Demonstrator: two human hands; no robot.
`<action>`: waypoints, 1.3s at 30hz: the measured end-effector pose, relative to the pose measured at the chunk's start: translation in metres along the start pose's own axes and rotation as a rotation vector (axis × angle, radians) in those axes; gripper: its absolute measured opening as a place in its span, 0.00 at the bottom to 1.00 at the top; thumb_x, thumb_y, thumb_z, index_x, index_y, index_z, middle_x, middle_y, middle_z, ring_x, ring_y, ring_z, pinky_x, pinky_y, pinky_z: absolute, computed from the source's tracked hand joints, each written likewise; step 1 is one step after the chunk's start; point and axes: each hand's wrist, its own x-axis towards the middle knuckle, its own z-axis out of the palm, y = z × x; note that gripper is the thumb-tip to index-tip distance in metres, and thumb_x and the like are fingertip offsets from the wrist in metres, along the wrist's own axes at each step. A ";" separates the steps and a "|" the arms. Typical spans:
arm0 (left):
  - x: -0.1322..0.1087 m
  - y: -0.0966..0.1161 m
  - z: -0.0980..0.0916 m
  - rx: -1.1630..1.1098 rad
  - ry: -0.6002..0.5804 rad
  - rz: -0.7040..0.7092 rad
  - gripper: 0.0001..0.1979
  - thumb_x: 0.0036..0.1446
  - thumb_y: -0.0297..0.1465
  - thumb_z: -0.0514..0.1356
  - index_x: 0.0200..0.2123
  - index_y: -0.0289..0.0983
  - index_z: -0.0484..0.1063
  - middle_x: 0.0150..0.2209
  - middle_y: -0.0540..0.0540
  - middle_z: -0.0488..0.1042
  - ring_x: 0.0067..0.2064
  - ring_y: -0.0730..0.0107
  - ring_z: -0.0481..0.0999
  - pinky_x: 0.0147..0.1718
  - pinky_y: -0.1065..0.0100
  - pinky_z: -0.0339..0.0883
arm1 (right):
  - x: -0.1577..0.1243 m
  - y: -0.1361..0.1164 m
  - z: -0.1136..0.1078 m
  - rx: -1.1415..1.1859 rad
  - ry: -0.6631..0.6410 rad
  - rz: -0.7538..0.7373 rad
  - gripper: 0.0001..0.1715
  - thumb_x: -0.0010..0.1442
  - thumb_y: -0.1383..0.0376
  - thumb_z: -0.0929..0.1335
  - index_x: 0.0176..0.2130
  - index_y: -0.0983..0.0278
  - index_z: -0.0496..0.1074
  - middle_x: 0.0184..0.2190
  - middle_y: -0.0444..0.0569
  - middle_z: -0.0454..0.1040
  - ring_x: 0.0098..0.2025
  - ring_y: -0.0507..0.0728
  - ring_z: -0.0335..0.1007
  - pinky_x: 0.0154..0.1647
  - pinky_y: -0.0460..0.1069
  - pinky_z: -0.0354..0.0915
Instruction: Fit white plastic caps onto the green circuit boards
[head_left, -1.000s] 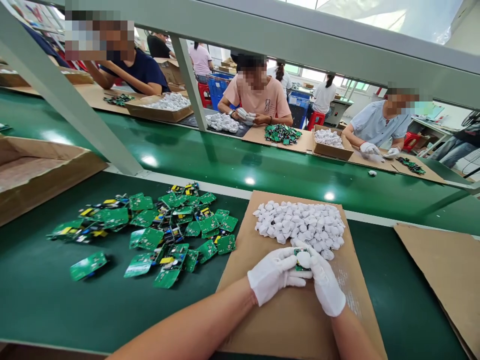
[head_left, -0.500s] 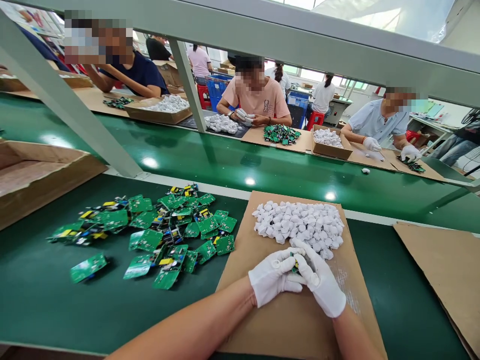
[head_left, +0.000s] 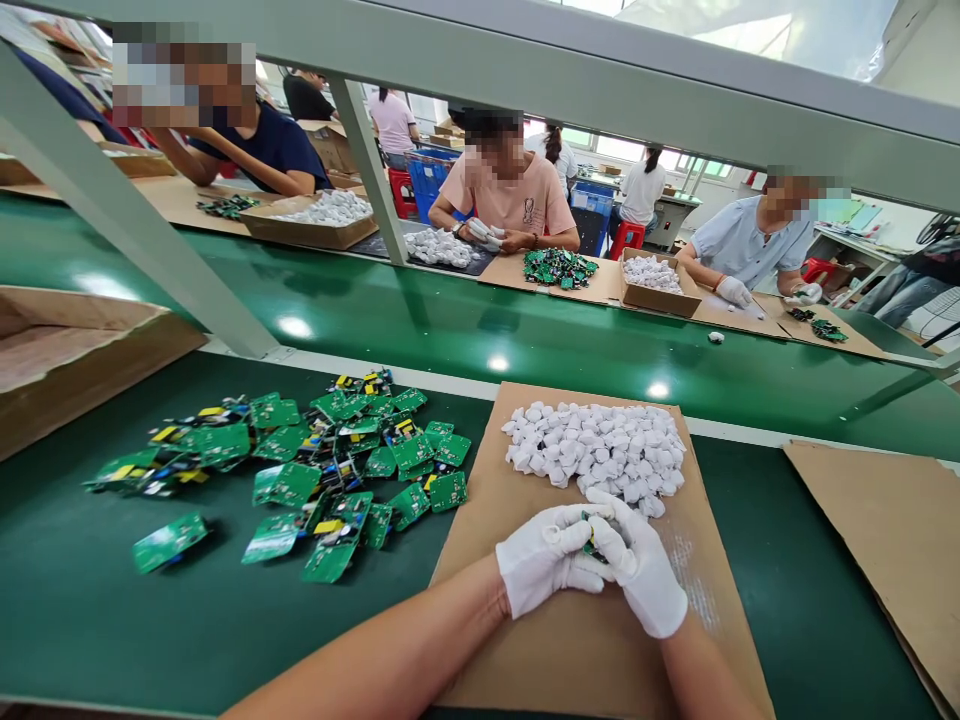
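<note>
Here we are, close in: the white-gloved left hand (head_left: 544, 562) and right hand (head_left: 637, 565) come together, fingers curled, pinching a small circuit board (head_left: 591, 543) between them, mostly covered by the gloves. It's held above a cardboard sheet (head_left: 540, 665) with pale marks (head_left: 694, 580) near the right wrist (writing or scuffs, I can't make it out). Just beyond the fingertips, a heap of white pieces (head_left: 600, 450)! Left of the sheet, a pile of green boards (head_left: 352, 470) sprawls over the dark green tabletop (head_left: 90, 640), near an open cardboard box (head_left: 150, 345). Past that runs a glossy green strip (head_left: 420, 335) catching the lights. Across it sit co-workers, one in a pink shirt (head_left: 551, 205) bearing a small dark print (head_left: 529, 212), too tiny to read. Deeper still: blue crates (head_left: 431, 175) and a red stool (head_left: 628, 238).
</note>
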 end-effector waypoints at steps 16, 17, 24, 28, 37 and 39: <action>0.000 0.018 0.019 0.233 0.119 0.058 0.13 0.50 0.35 0.61 0.37 0.33 0.70 0.28 0.45 0.71 0.29 0.72 0.74 0.22 0.76 0.66 | 0.004 -0.006 -0.001 0.053 -0.051 -0.098 0.22 0.60 0.53 0.60 0.46 0.63 0.71 0.41 0.49 0.75 0.42 0.58 0.70 0.48 0.52 0.63; 0.001 0.018 0.019 0.270 0.138 0.077 0.13 0.50 0.36 0.61 0.35 0.32 0.70 0.26 0.45 0.71 0.27 0.72 0.73 0.22 0.76 0.66 | 0.004 -0.006 0.000 0.050 -0.052 -0.108 0.22 0.60 0.53 0.61 0.47 0.63 0.71 0.40 0.49 0.75 0.41 0.58 0.70 0.49 0.52 0.63; 0.004 0.015 0.015 0.290 0.085 0.122 0.22 0.51 0.41 0.58 0.45 0.32 0.68 0.30 0.41 0.74 0.30 0.69 0.74 0.27 0.70 0.68 | 0.002 -0.008 0.004 0.021 -0.014 -0.015 0.18 0.58 0.55 0.64 0.43 0.63 0.71 0.34 0.47 0.76 0.37 0.56 0.71 0.37 0.47 0.68; 0.002 0.014 0.017 0.328 0.124 0.129 0.20 0.52 0.37 0.59 0.46 0.33 0.68 0.33 0.40 0.75 0.31 0.70 0.74 0.28 0.71 0.68 | 0.001 -0.009 0.003 0.066 -0.065 -0.073 0.19 0.59 0.54 0.62 0.45 0.62 0.69 0.41 0.48 0.75 0.41 0.57 0.71 0.43 0.48 0.67; -0.002 0.015 0.025 0.396 0.167 0.142 0.18 0.53 0.37 0.58 0.46 0.35 0.68 0.32 0.43 0.74 0.32 0.70 0.73 0.29 0.72 0.68 | 0.000 -0.008 0.000 0.006 -0.038 -0.055 0.21 0.60 0.53 0.61 0.45 0.63 0.71 0.38 0.50 0.76 0.42 0.59 0.71 0.43 0.51 0.68; -0.002 0.015 0.026 0.389 0.164 0.132 0.18 0.53 0.36 0.58 0.46 0.35 0.68 0.33 0.43 0.74 0.33 0.70 0.73 0.29 0.71 0.68 | 0.001 -0.009 -0.001 0.056 -0.057 -0.079 0.22 0.60 0.53 0.60 0.45 0.63 0.72 0.41 0.50 0.75 0.44 0.60 0.70 0.47 0.53 0.66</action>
